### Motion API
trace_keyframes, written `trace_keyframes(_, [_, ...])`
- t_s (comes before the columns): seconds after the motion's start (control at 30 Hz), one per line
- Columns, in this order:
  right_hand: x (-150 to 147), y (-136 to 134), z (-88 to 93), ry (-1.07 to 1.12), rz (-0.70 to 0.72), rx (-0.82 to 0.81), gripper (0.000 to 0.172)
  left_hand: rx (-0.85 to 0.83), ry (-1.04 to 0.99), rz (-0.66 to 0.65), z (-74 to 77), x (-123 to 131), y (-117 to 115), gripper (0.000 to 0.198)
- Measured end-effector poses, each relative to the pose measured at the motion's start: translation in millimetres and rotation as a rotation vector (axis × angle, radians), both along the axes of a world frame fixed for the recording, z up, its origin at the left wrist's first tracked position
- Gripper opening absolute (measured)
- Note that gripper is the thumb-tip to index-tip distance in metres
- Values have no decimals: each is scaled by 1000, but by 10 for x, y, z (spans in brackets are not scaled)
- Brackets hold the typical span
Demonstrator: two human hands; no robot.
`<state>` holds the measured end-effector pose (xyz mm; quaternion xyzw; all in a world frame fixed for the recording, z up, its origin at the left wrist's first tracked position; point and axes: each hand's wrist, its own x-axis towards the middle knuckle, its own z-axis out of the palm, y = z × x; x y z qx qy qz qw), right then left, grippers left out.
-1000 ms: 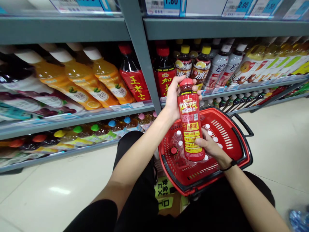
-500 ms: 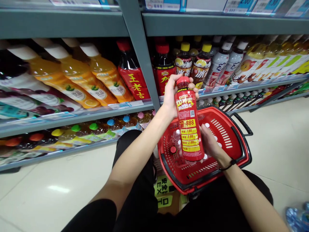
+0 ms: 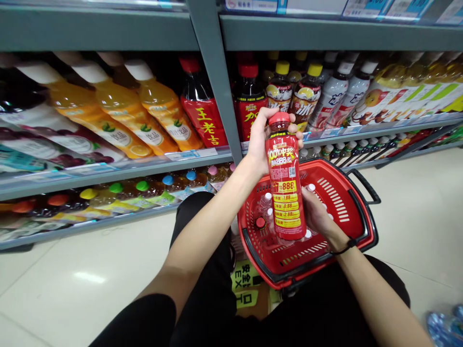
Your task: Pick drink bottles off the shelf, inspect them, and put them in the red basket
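A red-labelled bottle (image 3: 286,193) with a red cap is held upright, slightly tilted, above the red basket (image 3: 333,185). My left hand (image 3: 259,140) wraps round its neck, with fingertips showing on the far side. Lower down, my right hand (image 3: 318,211) grips the bottle from the right side near its base, its fingers mostly hidden behind it. Beneath the bottle, the basket holds several clear bottles with white caps and one red-capped bottle (image 3: 260,222).
Shelves (image 3: 155,171) of drinks stand ahead: orange juice bottles (image 3: 112,132), red-labelled bottles (image 3: 206,123), yellow-capped bottles (image 3: 306,99). The basket's black handle (image 3: 365,185) sticks out to the right. Blue-tinted plastic bottles (image 3: 444,327) lie at the lower right.
The shelves have shifted slightly right in view. The bottle's top and my left hand have moved a little right; both hands keep their hold.
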<state>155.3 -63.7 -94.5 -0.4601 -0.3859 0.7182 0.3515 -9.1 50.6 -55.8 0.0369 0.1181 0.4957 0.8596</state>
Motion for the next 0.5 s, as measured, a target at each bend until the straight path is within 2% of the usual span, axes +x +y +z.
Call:
trace_keyframes(0.33, [40, 2, -67, -60, -35, 13, 47, 2, 6, -7, -8, -7, 5, 41])
trace_keyframes(0.5, [9, 6, -36, -7, -15, 18, 48, -7, -15, -5, 22, -4, -14, 41])
